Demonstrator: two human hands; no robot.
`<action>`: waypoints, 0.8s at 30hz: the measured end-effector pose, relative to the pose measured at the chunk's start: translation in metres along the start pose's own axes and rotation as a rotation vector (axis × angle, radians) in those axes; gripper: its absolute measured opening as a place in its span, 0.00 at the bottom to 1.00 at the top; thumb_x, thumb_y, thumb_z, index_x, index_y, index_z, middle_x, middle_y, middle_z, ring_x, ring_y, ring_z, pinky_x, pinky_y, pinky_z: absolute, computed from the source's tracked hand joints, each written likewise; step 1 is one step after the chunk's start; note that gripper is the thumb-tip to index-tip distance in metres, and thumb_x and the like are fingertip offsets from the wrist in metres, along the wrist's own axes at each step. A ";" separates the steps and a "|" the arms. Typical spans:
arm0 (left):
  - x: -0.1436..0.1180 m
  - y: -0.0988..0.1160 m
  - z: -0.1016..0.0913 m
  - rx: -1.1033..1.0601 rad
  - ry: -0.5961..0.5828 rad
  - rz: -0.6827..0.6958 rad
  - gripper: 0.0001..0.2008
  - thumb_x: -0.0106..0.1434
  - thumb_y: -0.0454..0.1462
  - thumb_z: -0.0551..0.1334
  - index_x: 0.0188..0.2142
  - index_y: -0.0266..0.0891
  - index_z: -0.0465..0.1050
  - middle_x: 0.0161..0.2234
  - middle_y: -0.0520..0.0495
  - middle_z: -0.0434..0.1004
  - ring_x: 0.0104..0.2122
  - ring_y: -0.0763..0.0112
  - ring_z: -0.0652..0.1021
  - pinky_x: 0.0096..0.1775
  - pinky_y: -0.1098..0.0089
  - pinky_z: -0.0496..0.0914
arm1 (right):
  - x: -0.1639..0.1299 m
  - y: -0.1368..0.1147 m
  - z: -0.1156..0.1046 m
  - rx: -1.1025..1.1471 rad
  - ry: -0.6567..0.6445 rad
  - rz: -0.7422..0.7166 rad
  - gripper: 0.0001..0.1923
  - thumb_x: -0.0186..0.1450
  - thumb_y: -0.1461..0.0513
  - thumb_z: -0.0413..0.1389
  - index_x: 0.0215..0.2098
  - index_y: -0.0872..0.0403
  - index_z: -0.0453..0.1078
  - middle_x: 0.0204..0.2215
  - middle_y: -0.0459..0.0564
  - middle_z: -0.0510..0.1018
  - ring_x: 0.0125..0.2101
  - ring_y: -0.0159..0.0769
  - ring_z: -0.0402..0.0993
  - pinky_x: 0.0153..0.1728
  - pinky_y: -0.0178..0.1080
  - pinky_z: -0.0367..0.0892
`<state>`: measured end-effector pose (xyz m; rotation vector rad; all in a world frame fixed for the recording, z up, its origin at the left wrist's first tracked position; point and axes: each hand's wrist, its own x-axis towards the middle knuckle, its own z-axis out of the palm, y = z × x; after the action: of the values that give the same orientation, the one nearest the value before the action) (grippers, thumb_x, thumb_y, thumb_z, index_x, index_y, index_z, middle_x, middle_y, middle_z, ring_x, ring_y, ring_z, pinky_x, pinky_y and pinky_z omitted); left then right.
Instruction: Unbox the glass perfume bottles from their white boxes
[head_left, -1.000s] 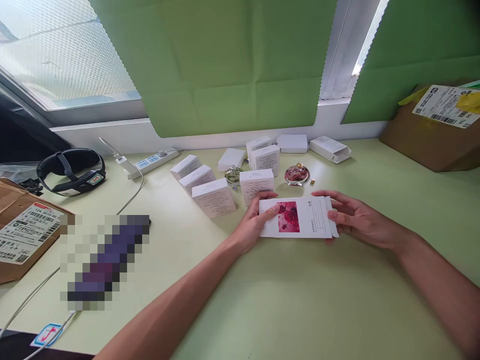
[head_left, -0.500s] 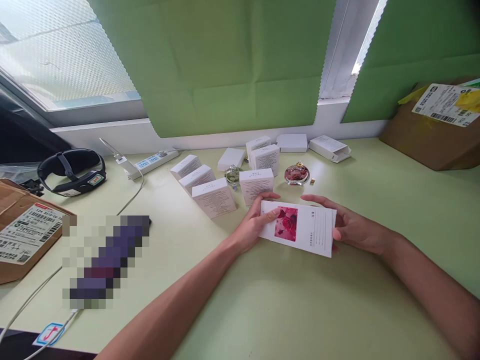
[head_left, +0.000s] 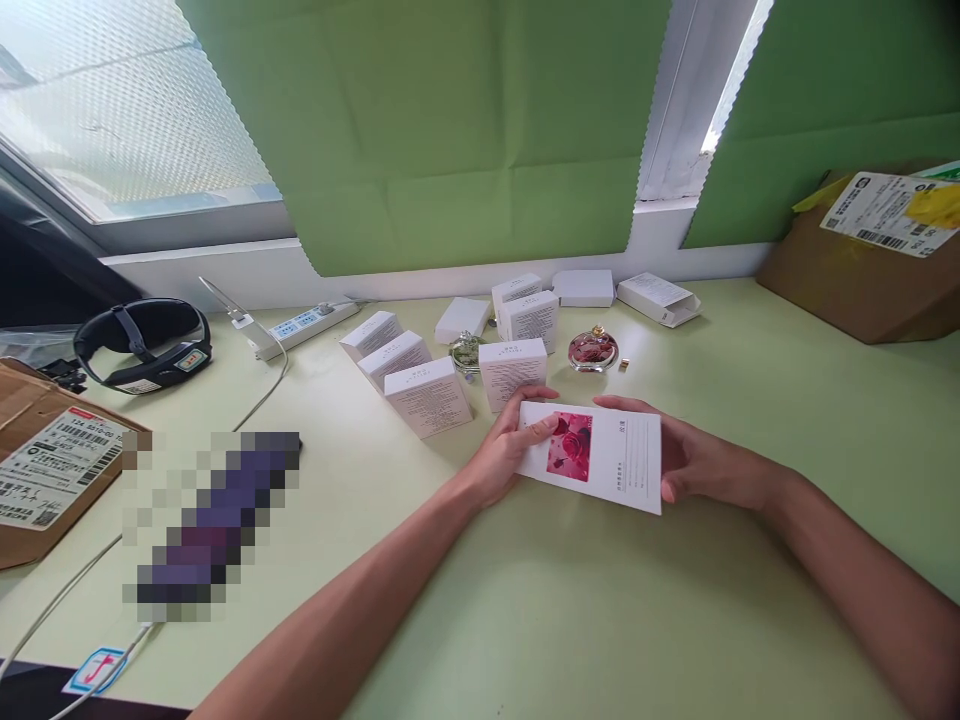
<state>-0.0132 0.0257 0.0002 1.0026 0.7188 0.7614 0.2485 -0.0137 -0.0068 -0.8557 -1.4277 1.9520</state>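
A white carton [head_left: 606, 480] with a red rose picture lies tilted between my hands, a little above the table. My left hand [head_left: 502, 455] is closed round its left end, thumb on top beside the picture. At the right end, my right hand [head_left: 701, 465] has its thumb against the edge, and its other fingers run behind the carton, partly hidden. Just beyond the carton stands a white printed box [head_left: 513, 370]. Farther back are a round glass bottle with red contents [head_left: 592, 352], a small gold piece [head_left: 624, 366] and a greenish glass bottle [head_left: 466, 352].
Several white boxes [head_left: 427, 395] stand left of centre, with more along the back, one open-ended [head_left: 658, 298]. A power strip [head_left: 307, 325], a black head strap [head_left: 142, 345], a blurred-out dark object [head_left: 217, 520] with a cable, and brown cartons [head_left: 862, 285] lie around the table.
The loose edge at the carton's right end now sits flush. My right hand has shifted slightly left against that end; my left hand keeps its hold.
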 end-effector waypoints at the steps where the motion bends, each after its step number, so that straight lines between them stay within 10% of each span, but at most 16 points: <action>1: 0.000 0.000 0.000 0.002 0.000 -0.004 0.25 0.60 0.45 0.70 0.52 0.45 0.62 0.39 0.48 0.77 0.36 0.63 0.81 0.35 0.67 0.74 | 0.001 0.000 0.001 -0.016 0.012 0.006 0.54 0.56 0.56 0.71 0.72 0.36 0.47 0.66 0.53 0.65 0.61 0.50 0.66 0.50 0.45 0.71; 10: -0.008 0.001 0.011 0.283 0.008 0.003 0.25 0.63 0.52 0.66 0.54 0.46 0.63 0.38 0.49 0.78 0.35 0.65 0.80 0.33 0.69 0.73 | -0.018 -0.020 -0.010 -0.206 0.106 0.136 0.41 0.62 0.47 0.64 0.70 0.38 0.56 0.58 0.52 0.75 0.55 0.51 0.73 0.49 0.47 0.73; 17: -0.006 0.000 0.012 0.214 -0.068 0.119 0.28 0.67 0.50 0.61 0.62 0.45 0.56 0.49 0.43 0.68 0.37 0.69 0.77 0.38 0.64 0.75 | -0.064 -0.026 -0.071 -0.299 0.821 0.139 0.25 0.62 0.47 0.62 0.56 0.42 0.73 0.51 0.54 0.82 0.49 0.51 0.79 0.42 0.42 0.77; 24: -0.004 -0.006 0.009 0.284 -0.081 0.166 0.22 0.68 0.48 0.62 0.56 0.42 0.62 0.43 0.47 0.68 0.32 0.73 0.76 0.37 0.66 0.73 | -0.062 -0.014 -0.107 -1.039 1.338 0.126 0.33 0.66 0.41 0.49 0.56 0.56 0.69 0.48 0.71 0.78 0.45 0.59 0.77 0.38 0.56 0.74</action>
<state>-0.0066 0.0160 -0.0012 1.3565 0.6909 0.7703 0.3717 0.0069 -0.0078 -2.1150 -1.3211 0.1675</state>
